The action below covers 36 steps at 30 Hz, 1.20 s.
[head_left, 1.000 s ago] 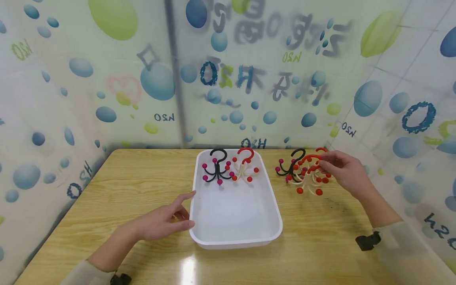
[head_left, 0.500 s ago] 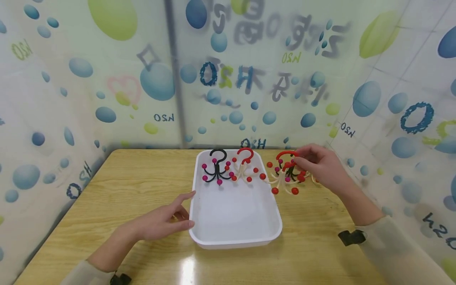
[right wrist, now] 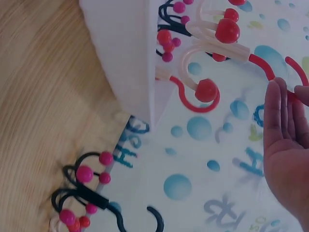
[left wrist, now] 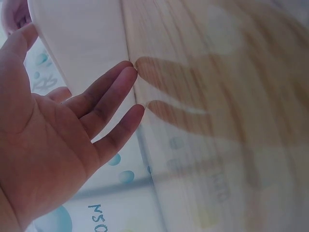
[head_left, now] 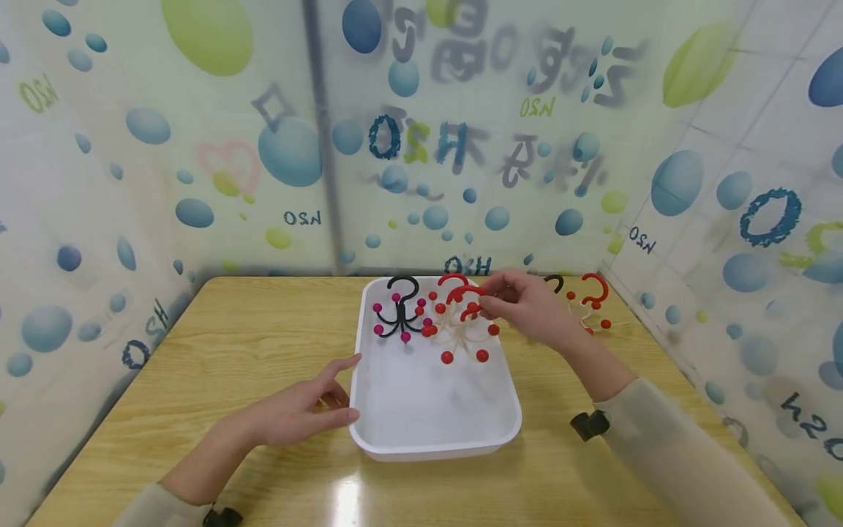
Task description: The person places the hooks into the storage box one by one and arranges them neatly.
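Observation:
My right hand (head_left: 527, 307) pinches the red hook end of a cream multi-arm hanger hook (right wrist: 224, 49) with red ball tips. It hangs over the back right part of the white tray (head_left: 431, 410). Inside the tray, a black hanger hook (head_left: 402, 313) with magenta balls lies at the back left. Beside it lies another cream one, its red hook (head_left: 450, 279) showing and its body partly covered by the held hanger. My left hand (head_left: 290, 413) touches the tray's left rim with thumb and fingers extended.
Right of the tray, a cream hanger hook with a red hook (head_left: 596, 287) lies on the wooden table (head_left: 276, 322). A black hanger hook (right wrist: 92, 197) is there too, mostly hidden by my right hand in the head view. A patterned curtain (head_left: 263, 219) encloses the table's back and sides.
My right hand has carried the cream hanger hook leftward from the group on the right to above the tray. My left hand has stayed at the rim.

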### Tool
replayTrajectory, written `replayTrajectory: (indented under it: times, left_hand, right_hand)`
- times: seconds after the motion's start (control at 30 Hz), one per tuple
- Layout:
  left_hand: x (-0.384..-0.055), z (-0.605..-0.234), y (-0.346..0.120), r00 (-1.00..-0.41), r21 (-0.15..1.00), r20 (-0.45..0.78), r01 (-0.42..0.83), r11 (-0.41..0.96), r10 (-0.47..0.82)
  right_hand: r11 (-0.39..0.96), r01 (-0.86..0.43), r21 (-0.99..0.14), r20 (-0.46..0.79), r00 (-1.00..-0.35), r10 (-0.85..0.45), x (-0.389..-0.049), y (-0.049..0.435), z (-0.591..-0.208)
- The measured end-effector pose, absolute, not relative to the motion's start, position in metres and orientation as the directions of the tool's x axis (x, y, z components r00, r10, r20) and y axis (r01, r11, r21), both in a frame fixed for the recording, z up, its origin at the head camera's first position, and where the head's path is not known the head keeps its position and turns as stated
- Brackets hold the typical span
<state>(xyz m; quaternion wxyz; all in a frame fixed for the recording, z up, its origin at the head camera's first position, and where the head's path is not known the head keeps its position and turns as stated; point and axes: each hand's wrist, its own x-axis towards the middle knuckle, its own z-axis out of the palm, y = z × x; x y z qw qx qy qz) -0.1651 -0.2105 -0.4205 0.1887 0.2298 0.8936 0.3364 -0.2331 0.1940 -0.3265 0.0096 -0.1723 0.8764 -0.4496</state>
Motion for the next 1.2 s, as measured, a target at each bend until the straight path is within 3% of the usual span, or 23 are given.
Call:
replayTrajectory:
  times: [0.43,0.93,1.2]
  left_hand:
    - [-0.166,-0.419,-0.209,-0.823,0.694,-0.196,0.268,0.668,0.534]
    - [-0.167,-0.423,-0.212,-0.818,0.686,-0.169,0.303,0.662,0.549]
    - [-0.167,-0.423,-0.211,-0.822,0.692,-0.193,0.272,0.668,0.536]
  right_hand:
    - [0.554,-0.291,-0.78,0.037,-0.905,-0.423,-0.242,0.135,-0.326]
    - [0.643,-0.241,-0.727,-0.093,-0.893,-0.439,-0.255,0.113,-0.345]
    - [0.641,-0.259,-0.723,-0.087,-0.886,-0.456,-0.256,0.106,-0.351]
